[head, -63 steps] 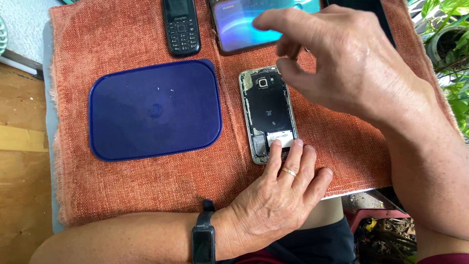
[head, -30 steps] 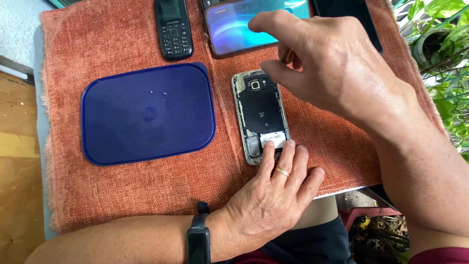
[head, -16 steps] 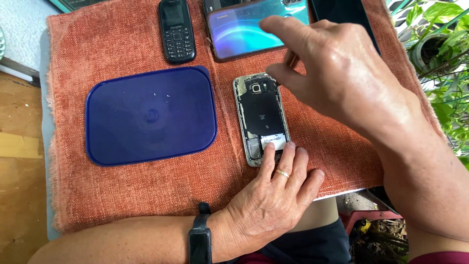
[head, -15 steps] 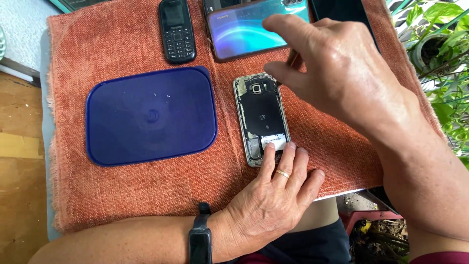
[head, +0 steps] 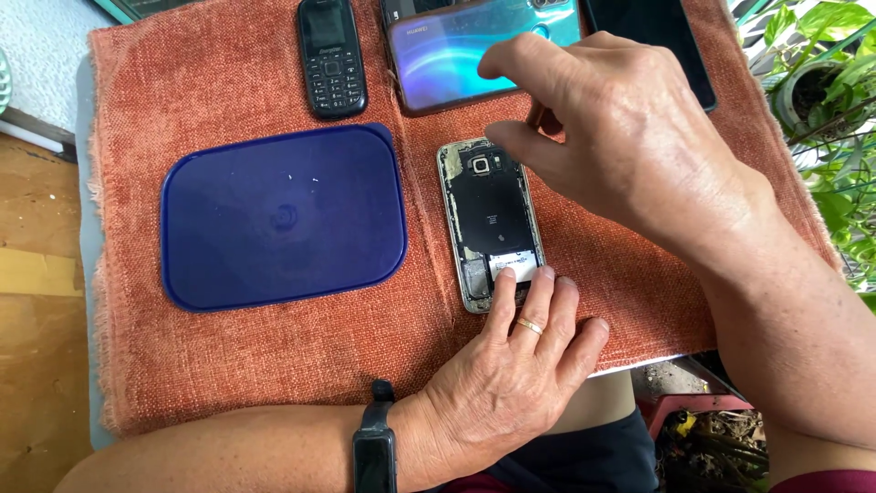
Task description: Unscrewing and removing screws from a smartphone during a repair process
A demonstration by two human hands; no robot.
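Opened phone: the opened phone (head: 490, 219) lies back-up with its rear cover off, on the right half of the orange cloth (head: 228, 365), just right of the blue lid (head: 283, 215).
Long axis: it runs near to far, camera end far, with the pale label at the near end.
Left hand: the left hand (head: 506, 379) lies flat and unclenched at the near end of the opened phone, its fingertips (head: 505, 277) pressing on the near edge beside the label; it grips nothing. A ring sits on one finger and a dark wristband (head: 374, 447) on the wrist.
Right hand: the right hand (head: 630, 137) comes in from the right and hovers over the far right corner, fingers curled and pinched together by the camera. A thin dark thing shows between them, but I cannot tell whether it is a tool.
Which hand is nearer: both are at the opened phone, the left on the near end, the right at the far end, so the opened phone lies between them.
Around: a small keypad phone (head: 330, 57) lies far left of centre; a glossy blue smartphone (head: 484, 50) lies far, partly under the right hand; a dark slab (head: 652, 36) lies at the far right. Potted plants (head: 821, 110) stand off the right edge.
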